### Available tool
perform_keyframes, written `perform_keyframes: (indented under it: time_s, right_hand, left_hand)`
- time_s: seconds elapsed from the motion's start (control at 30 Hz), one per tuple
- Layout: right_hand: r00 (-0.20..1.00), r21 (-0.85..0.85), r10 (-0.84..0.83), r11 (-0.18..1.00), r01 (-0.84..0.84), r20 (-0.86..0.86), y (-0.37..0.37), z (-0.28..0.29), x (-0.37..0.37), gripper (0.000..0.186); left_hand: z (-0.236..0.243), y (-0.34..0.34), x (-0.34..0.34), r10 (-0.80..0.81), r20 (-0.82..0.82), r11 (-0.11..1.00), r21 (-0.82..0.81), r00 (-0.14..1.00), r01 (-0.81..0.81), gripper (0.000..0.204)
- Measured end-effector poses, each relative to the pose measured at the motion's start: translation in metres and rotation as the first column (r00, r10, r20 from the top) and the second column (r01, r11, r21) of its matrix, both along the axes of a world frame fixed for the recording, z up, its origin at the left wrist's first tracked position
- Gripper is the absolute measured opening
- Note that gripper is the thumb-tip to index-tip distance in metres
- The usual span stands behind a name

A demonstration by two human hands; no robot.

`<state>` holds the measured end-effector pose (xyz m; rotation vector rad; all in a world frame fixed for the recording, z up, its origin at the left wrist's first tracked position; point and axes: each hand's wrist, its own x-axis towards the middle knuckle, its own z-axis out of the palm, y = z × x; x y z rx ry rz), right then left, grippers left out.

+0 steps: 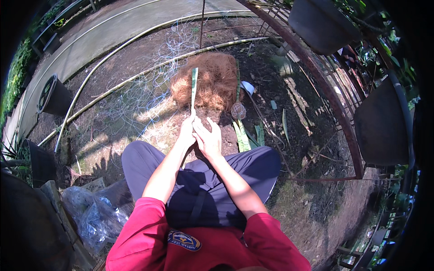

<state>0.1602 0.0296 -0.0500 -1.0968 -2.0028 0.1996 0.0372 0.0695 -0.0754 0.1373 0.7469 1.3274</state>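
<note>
My left hand [187,132] grips a long, narrow green leaf [194,86] with pale edges, held upright. My right hand [206,137] is beside it, touching near the leaf's lower part, with its index finger stretched up and apart. Behind the leaf sits a large heap of brown fibre [209,77]. A small string-wrapped ball [238,111] lies to the right of my hands, with more cut leaves [243,140] on the soil below it. A white bowl [247,87] rests at the heap's right edge. Both hands are above my crossed legs.
Tangled pale string [144,104] and long poles or pipes [131,79] lie on the left and back. A rusty frame [325,86] curves along the right beside black pots [379,126]. Another pot [53,95] stands at left, and clear plastic bags [92,217] lie lower left.
</note>
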Motion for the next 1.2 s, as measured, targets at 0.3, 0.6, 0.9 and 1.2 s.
perform_keyframes:
  time_s: [0.3, 0.6, 0.9, 1.2]
  right_hand:
    - [0.994, 0.041, -0.094, 0.995, 0.093, 0.046, -0.005, 0.013, 0.003, 0.037]
    - [0.939, -0.265, -0.024, 0.961, -0.073, -0.344, 0.017, -0.007, 0.022, 0.031]
    - [0.971, -0.084, 0.011, 0.996, -0.032, -0.240, 0.003, 0.011, 0.009, 0.033]
    - [0.985, -0.066, -0.073, 0.996, 0.063, -0.154, 0.001, 0.003, 0.004, 0.030]
  left_hand:
    - [0.000, 0.004, 0.006, -0.084, -0.171, 0.996, -0.025, 0.982, 0.081, 0.040]
    - [0.005, -0.005, 0.013, -0.034, 0.056, 0.988, 0.151, 0.998, 0.025, 0.033]
    - [0.005, -0.008, 0.017, 0.068, -0.123, 0.990, 0.132, 0.990, -0.052, 0.020]
    - [-0.005, -0.007, 0.010, 0.004, -0.130, 0.981, 0.194, 0.991, 0.021, 0.024]
